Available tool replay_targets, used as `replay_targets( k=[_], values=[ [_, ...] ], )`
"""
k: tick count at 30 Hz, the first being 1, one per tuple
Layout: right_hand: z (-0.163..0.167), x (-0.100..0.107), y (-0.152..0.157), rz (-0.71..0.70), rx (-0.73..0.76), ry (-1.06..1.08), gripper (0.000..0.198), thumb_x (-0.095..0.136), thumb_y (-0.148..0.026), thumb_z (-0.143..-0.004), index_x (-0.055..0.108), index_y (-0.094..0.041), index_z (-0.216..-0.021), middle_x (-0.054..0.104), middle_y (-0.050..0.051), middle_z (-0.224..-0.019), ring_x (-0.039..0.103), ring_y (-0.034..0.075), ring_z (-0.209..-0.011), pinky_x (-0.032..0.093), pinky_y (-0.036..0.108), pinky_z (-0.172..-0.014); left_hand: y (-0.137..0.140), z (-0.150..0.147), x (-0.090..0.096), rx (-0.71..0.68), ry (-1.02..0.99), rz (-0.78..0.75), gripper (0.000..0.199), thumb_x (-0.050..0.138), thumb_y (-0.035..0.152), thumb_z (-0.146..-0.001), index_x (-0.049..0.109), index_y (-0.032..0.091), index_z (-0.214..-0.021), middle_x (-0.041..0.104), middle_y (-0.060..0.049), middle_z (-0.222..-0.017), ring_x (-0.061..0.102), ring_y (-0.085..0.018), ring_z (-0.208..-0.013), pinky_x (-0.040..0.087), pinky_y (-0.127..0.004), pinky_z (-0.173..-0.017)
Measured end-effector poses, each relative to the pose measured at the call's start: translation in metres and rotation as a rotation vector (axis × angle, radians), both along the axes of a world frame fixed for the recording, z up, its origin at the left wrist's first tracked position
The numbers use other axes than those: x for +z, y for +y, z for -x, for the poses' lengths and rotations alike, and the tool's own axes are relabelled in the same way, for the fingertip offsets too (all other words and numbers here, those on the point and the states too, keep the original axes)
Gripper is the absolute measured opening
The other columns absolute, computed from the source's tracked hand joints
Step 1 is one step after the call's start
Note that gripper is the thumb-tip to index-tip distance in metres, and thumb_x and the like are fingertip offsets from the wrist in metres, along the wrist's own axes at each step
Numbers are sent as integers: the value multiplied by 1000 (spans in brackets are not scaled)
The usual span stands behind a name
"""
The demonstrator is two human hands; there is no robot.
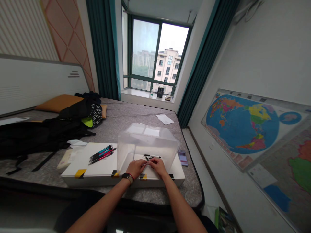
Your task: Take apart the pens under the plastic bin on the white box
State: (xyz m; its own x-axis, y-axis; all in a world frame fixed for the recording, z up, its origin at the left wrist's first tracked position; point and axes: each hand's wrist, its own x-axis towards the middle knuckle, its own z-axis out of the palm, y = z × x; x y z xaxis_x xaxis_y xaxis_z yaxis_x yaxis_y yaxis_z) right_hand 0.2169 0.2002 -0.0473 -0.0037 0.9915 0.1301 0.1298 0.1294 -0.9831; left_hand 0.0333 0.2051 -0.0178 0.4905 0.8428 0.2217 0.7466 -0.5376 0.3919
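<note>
My left hand [136, 168], with a watch on its wrist, is closed in a pinch at the front of a clear plastic box [145, 144]. My right hand [157, 165] is pinched close beside it. Between the fingertips is a small, thin, light-coloured piece, perhaps part of a pen; its exact kind is too small to tell. Just beyond the fingers lie a black-and-white pen [155, 156] and other small dark pieces. Left of the box, several pens [102, 154] in teal, red and black lie in a bunch on a flat white carton [89, 165].
The carton rests on a bed with a grey mattress [136, 111]. Black bags [43, 136] and a tan cushion [58, 103] lie at the left. A paper sheet [165, 119] lies behind the box. A world map [243, 123] hangs on the right wall.
</note>
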Motion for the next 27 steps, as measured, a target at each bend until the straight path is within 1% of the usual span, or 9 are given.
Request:
replay_targets(
  k=[4,7,11,13,16,18,20,23,27],
  values=[
    [-2,-1,1,-10,0,-37,23,69,-37,-69,71,-16,-76,62,1,-59,55,13,-54,42,23,-53,1,0,-3,9,5,10,25,46,34,-89,63,28,-106,69,-2,-102,62,-18,-89,41,-27,-79],
    [-1,-2,2,19,-69,20,23,68,-37,-69,67,-14,-73,60,0,-56,53,12,-50,42,22,-49,0,0,-2,29,-13,4,26,46,36,-89,61,28,-109,69,-3,-100,62,-18,-86,41,-27,-76],
    [4,-2,2,25,-208,210,41,67,-41,-69,56,-16,-100,64,1,-72,57,12,-52,43,20,-44,-3,-2,1,61,-77,-49,30,46,41,-88,57,24,-110,67,-2,-84,61,-17,-75,41,-26,-70],
    [5,-2,2,15,-234,233,46,66,-43,-70,52,-18,-106,64,1,-76,57,11,-52,43,19,-43,-5,-3,3,87,-119,-74,30,45,40,-88,56,22,-109,63,-1,-75,60,-16,-71,41,-26,-68],
    [5,1,0,23,-230,171,35,60,-48,-74,57,-16,-88,61,0,-66,52,10,-47,40,19,-41,-5,-4,3,82,-169,-101,25,42,35,-88,56,21,-104,59,0,-72,58,-16,-70,42,-26,-67],
    [5,3,0,33,-194,141,37,52,-52,-79,59,-15,-77,58,0,-60,49,10,-45,38,19,-41,-4,-3,1,51,-188,-126,22,40,32,-89,56,20,-99,60,-2,-76,57,-16,-72,43,-27,-70],
    [4,4,-1,36,-145,120,41,49,-53,-81,62,-15,-76,59,0,-59,48,10,-44,37,20,-42,-2,-3,-2,17,-202,-154,22,38,29,-91,57,20,-96,61,-4,-82,58,-17,-77,44,-29,-74],
    [3,5,-3,16,-73,52,35,58,-50,-77,64,-15,-75,62,1,-61,48,10,-47,39,21,-46,1,-2,-6,-29,-216,-186,24,37,29,-93,58,20,-99,63,-6,-91,58,-17,-86,44,-30,-80],
    [3,8,-4,-6,-42,1,29,64,-45,-73,65,-15,-72,63,1,-61,49,10,-49,40,21,-50,1,-1,-6,-56,-175,-192,27,35,30,-94,60,23,-105,65,-5,-93,59,-17,-88,45,-29,-79]
  ],
)
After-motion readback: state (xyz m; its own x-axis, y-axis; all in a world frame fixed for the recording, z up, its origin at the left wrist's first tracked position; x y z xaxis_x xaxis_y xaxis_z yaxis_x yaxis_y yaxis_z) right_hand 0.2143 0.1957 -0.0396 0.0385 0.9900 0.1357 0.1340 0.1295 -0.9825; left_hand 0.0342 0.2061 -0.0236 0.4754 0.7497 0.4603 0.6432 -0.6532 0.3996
